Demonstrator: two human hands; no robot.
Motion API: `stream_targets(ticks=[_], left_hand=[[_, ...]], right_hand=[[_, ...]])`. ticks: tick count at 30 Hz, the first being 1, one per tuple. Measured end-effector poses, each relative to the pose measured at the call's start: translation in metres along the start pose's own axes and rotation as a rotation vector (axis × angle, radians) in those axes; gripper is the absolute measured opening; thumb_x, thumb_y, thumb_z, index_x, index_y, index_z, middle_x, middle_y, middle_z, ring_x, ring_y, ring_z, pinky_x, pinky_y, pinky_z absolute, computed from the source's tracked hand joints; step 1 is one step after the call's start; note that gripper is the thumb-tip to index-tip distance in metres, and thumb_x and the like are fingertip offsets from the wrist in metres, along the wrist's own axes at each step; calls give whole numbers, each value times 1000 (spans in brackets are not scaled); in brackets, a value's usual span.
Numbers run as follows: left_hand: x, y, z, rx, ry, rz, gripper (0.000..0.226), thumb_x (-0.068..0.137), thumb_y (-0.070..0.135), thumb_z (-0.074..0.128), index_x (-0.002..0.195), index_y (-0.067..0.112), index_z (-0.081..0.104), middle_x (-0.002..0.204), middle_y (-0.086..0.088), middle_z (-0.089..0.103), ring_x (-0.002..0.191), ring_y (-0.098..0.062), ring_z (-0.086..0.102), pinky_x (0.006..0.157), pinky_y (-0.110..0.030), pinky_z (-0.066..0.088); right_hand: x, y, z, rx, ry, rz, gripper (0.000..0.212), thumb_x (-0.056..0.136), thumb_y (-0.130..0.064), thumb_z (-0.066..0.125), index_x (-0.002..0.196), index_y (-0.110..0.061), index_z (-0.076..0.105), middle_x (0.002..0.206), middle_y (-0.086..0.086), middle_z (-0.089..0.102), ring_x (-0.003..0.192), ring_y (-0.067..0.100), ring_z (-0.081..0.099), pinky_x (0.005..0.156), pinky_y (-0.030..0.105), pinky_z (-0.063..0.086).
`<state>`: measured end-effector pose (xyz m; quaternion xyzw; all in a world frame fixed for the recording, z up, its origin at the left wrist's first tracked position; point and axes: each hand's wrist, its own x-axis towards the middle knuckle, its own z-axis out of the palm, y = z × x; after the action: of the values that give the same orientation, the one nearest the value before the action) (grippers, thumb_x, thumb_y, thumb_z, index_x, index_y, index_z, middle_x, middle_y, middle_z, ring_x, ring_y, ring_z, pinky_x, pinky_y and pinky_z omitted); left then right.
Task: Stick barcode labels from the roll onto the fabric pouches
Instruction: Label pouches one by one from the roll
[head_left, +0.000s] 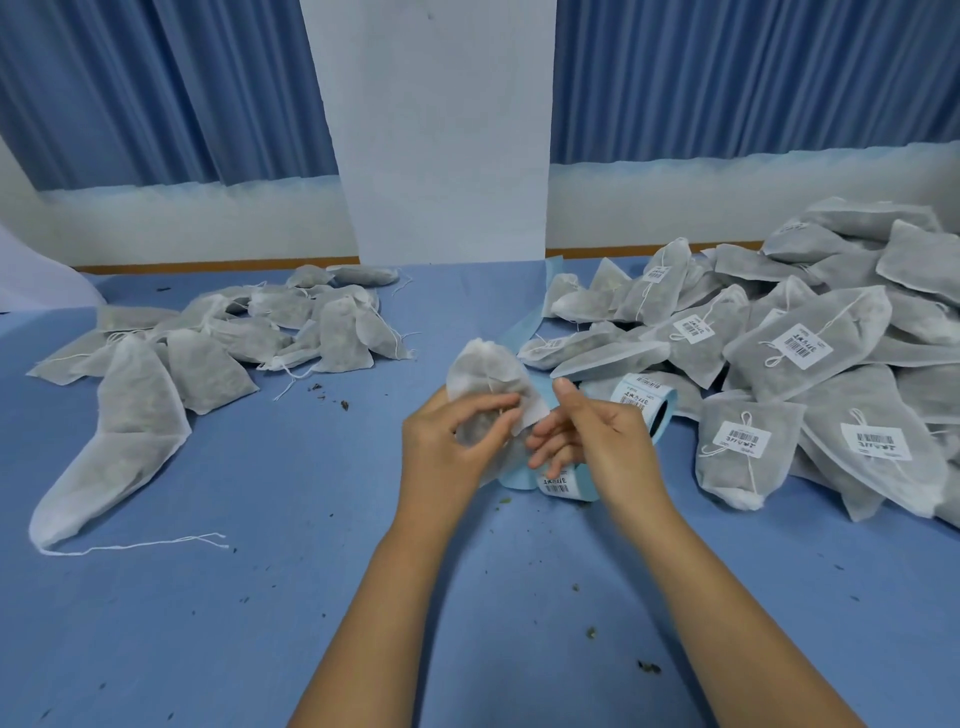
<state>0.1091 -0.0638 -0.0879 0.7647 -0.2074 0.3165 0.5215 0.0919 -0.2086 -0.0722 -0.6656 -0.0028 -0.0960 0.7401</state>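
My left hand (447, 441) grips a white fabric pouch (485, 374) filled with grey-green matter, held up above the middle of the blue table (260, 597). My right hand (592, 436) is beside it, thumb raised, fingers loosely curled toward the pouch's lower edge; whether it pinches a label I cannot tell. The label roll (641, 400) on pale blue backing lies just behind my right hand. Its strip (561, 483) with a barcode label runs out under both hands.
A pile of unlabelled pouches (218, 338) lies at the left, one long pouch (119, 441) stretching toward me. A bigger heap of pouches with barcode labels (805, 353) fills the right. A white pillar (441, 130) and blue curtains stand behind. Dark crumbs dot the table.
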Motion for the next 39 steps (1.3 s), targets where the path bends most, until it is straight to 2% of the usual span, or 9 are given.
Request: stream_targets(ticks=[3, 10, 17, 23, 26, 29, 31, 34, 39], left_hand=[[0, 0, 0, 24, -12, 42, 16, 76, 3, 79, 90, 10, 77, 92, 0, 71, 87, 8, 61, 77, -7, 44], [0, -2, 2, 81, -40, 176, 20, 73, 3, 81, 93, 6, 76, 96, 2, 67, 90, -1, 62, 83, -9, 46], [3, -3, -3, 75, -138, 120, 38, 69, 15, 86, 104, 13, 74, 107, 1, 67, 98, 3, 57, 86, -6, 41], [5, 3, -7, -150, -75, -154, 40, 66, 24, 87, 100, 38, 70, 104, 17, 68, 98, 8, 59, 80, -6, 41], [8, 0, -11, -231, 17, -237, 25, 83, 14, 74, 95, 36, 72, 103, 19, 71, 98, 4, 62, 80, -11, 46], [9, -1, -9, -226, -27, -245, 35, 83, 2, 72, 97, 34, 72, 106, 17, 70, 103, 4, 61, 86, -11, 45], [7, 2, -6, -249, -73, -239, 43, 80, -2, 72, 99, 37, 71, 107, 15, 69, 102, 4, 62, 85, -8, 44], [6, 6, -3, -272, -122, -228, 43, 75, 6, 74, 99, 42, 70, 106, 16, 68, 103, 5, 62, 84, -8, 44], [4, 10, -1, -234, -216, -184, 40, 72, 20, 71, 104, 44, 67, 108, 20, 67, 105, 5, 61, 88, -12, 45]], right_hand=[[-1, -2, -1, 25, 6, 59, 37, 91, -25, 60, 64, 0, 63, 60, 11, 67, 40, 17, 55, 38, 20, 43], [-2, -4, -6, 99, -1, 237, 36, 89, -32, 63, 75, 1, 65, 63, 10, 67, 39, 15, 51, 36, 18, 38], [3, -1, -17, 166, -104, 341, 15, 89, -9, 61, 77, -1, 66, 65, 7, 65, 42, 12, 48, 39, 15, 37], [5, -7, -31, -124, -79, 150, 29, 91, -8, 54, 64, -12, 61, 51, 4, 48, 40, 12, 36, 36, 16, 25], [9, -10, -35, -118, 62, 15, 36, 89, 0, 53, 58, -18, 57, 49, -3, 43, 40, 10, 33, 38, 14, 24], [3, -13, -29, -63, -10, -195, 33, 87, -5, 62, 59, -22, 58, 52, -9, 44, 46, 6, 32, 45, 12, 28], [-2, -12, -21, -96, -86, -286, 22, 84, -10, 68, 66, -20, 60, 56, -2, 53, 52, 8, 39, 51, 15, 32], [-5, -5, -10, -215, -115, -304, 15, 85, -8, 69, 72, -14, 62, 75, 34, 55, 65, 21, 44, 60, 31, 35], [-1, 5, -6, -307, -80, -292, 11, 84, -12, 70, 76, -8, 64, 63, 20, 47, 57, 13, 36, 53, 21, 31]])
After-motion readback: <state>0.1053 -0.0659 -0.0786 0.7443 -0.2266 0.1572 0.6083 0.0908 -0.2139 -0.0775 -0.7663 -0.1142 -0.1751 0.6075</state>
